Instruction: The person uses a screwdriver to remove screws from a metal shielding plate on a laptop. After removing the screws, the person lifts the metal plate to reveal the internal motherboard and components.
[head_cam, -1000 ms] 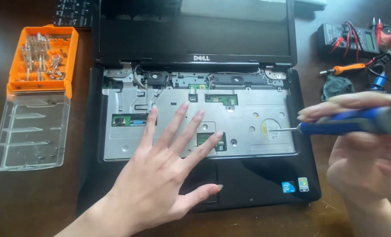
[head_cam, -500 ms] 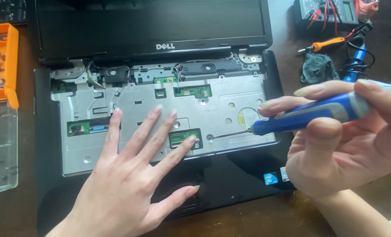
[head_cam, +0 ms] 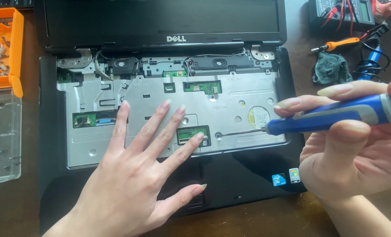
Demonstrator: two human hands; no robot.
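**Screwdriver tip on a laptop chassis screw, shaft lying level and pointing left**

Nearest, at lower left: left hand [head_cam: 129, 184], open and flat, fingers spread wide, gripping nothing, palm over the black palm rest and fingertips pressing the bare silver metal deck of the opened laptop [head_cam: 99, 149]. Lower right: right hand [head_cam: 353, 153], curled closed around the blue-and-grey handle of a screwdriver [head_cam: 331, 119], thumb beneath, fingers laid along the top. Long axis of the tool nearly horizontal, handle to the right, thin steel shaft reaching leftward from the right hand. Tip resting at a small screw [head_cam: 218, 136] on the metal deck, just right of a green circuit window and close beside the left hand's fingertips. Screw closer to the left hand, yet reached only by the tool in the right.

Farther back: speakers, hinges and dark screen of the laptop. Far left on the desk [head_cam: 335, 219]: orange parts tray [head_cam: 11, 57] with a clear lid. Far right: orange-handled small screwdriver [head_cam: 342, 44], dark cloth [head_cam: 331, 68], a meter with red and black leads.
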